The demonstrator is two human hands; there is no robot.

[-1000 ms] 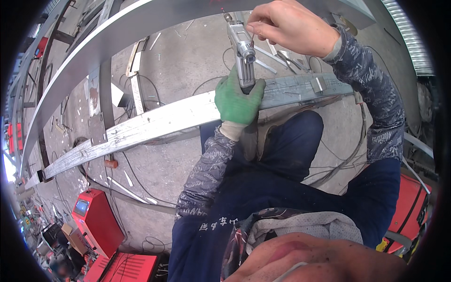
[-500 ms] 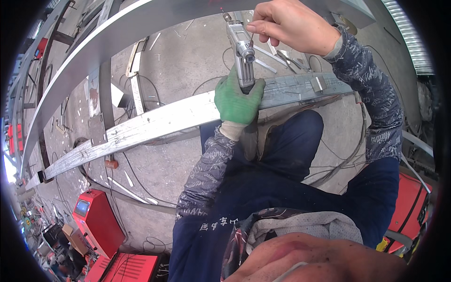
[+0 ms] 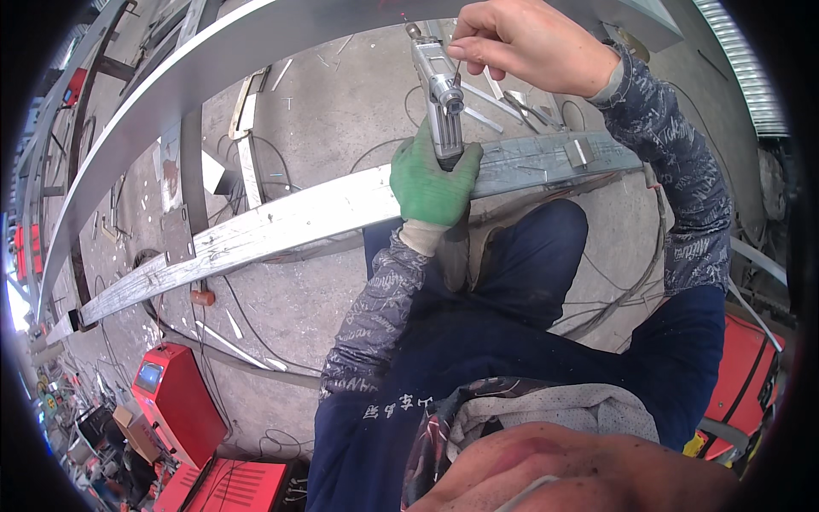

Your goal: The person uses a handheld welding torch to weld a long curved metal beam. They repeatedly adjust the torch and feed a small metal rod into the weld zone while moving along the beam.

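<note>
My left hand [image 3: 431, 183], in a green glove with a pale cuff, wraps round the lower part of a silver handheld laser welding gun [image 3: 437, 81]. The gun's nozzle points away from me, toward a grey metal beam [image 3: 256, 41], where a small red light dot shows. My bare right hand [image 3: 520, 44] is beside the gun's head. Its thumb and fingers pinch a thin dark rod [image 3: 458, 75] that reaches down to the gun's side; what kind of tool it is I cannot make out. Under my left wrist lies a long galvanized metal bar [image 3: 299, 209].
A small metal block [image 3: 578, 154] rests on the bar's right part. At lower left stands a red machine [image 3: 175, 392] with a screen; another red case [image 3: 742, 375] is at right. Cables and metal offcuts [image 3: 247, 115] lie about the concrete floor. My bent knee [image 3: 554, 230] is close below the bar.
My right hand has shifted very slightly beside the gun, still pinching the thin rod. My left hand and the welding gun have stayed in place.
</note>
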